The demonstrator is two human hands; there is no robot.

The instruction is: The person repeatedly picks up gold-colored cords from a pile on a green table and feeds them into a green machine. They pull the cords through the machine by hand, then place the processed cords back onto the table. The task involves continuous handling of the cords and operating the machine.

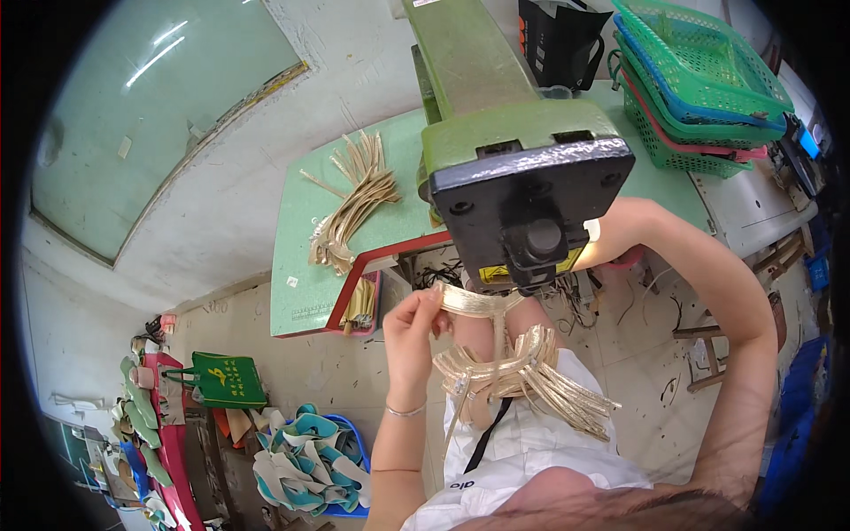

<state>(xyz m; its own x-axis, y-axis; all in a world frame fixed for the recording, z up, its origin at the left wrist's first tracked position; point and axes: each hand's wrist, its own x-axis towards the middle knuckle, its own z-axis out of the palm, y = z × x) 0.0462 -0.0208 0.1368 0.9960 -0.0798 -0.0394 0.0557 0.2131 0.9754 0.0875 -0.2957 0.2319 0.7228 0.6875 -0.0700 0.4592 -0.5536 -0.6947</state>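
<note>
My left hand (416,323) is closed, pinching the left end of a gold strap piece (478,303) below the black machine head (531,199). The strap's other end reaches under the head's front part. My right forearm (682,239) bends round from the right, and my right hand (602,243) goes behind the machine head, its fingers hidden. A bundle of gold straps (531,376) lies across my lap, linked to the held piece by a narrow gold strip (499,334). The machine's green arm (478,62) stands over the table.
On the green table (301,265) lies another bunch of gold straps (354,208). An open compartment under its edge holds gold pieces (361,305). Stacked green and blue baskets (708,80) stand back right. A blue basket (354,442) of teal-and-white cut pieces is at lower left.
</note>
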